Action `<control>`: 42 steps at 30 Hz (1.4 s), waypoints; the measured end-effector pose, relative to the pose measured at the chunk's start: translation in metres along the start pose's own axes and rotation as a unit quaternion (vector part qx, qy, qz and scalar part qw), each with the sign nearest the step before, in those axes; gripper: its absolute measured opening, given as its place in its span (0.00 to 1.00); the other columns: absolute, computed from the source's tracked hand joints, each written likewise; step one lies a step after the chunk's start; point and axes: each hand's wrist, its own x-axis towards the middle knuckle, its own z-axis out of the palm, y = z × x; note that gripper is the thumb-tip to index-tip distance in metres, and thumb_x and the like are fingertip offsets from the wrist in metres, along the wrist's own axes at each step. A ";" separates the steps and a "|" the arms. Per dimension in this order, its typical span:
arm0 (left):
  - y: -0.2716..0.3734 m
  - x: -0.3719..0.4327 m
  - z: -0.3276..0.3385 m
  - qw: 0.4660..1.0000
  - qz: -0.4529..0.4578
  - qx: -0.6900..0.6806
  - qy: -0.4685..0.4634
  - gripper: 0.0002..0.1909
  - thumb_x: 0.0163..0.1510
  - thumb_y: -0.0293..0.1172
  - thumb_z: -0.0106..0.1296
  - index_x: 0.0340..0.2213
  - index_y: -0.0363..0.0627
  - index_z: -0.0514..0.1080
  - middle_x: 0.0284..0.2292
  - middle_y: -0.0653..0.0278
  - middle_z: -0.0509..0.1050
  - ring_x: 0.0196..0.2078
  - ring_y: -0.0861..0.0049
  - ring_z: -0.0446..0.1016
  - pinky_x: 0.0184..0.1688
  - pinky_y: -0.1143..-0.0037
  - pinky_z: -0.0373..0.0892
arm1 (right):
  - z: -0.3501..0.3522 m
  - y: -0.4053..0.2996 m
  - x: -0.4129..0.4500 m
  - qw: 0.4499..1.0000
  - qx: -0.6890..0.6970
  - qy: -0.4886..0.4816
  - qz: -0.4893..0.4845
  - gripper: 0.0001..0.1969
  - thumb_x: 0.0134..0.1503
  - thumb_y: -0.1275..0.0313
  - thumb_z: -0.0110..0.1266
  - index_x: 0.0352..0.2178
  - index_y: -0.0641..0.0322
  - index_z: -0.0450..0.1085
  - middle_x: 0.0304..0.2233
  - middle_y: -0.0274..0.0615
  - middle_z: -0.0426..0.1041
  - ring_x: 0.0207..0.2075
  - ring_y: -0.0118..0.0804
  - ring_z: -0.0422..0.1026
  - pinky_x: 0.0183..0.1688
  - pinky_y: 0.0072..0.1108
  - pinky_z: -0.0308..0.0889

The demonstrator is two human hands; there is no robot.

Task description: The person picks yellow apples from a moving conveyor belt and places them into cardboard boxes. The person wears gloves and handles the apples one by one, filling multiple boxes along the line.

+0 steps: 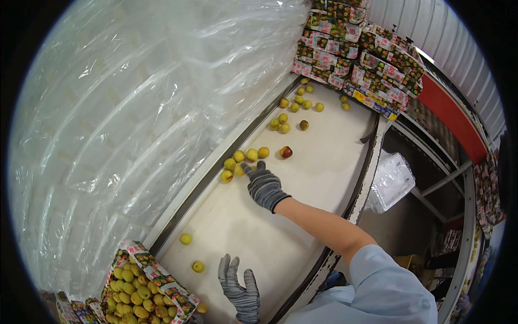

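My right hand, in a grey striped knit glove, reaches palm down over a pale conveyor belt. Its fingertips meet a cluster of round yellow-green jujubes by the belt's far side rail. A blurred jujube sits at the fingertips; the underside of this hand is hidden. Nearer me, my left hand, gloved alike, hovers over the belt with fingers spread and nothing in them. Two loose jujubes lie to its left. Beyond them stands an open printed carton filled with jujubes.
Stacked printed cartons stand across the belt's upper end. Stacked trays in clear plastic wrap line the far side. One reddish-brown jujube lies apart mid-belt. Beside the near rail is a plastic-wrapped white foam box.
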 end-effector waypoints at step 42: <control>-0.030 0.015 -0.005 0.515 -0.347 -0.784 0.000 0.21 0.55 0.48 0.45 0.43 0.46 0.69 0.38 0.59 0.72 0.41 0.65 0.70 0.48 0.61 0.65 | 0.006 -0.002 0.015 0.983 0.021 0.160 -0.087 0.15 0.50 0.67 0.53 0.39 0.62 0.69 0.40 0.50 0.70 0.44 0.48 0.68 0.46 0.35 0.64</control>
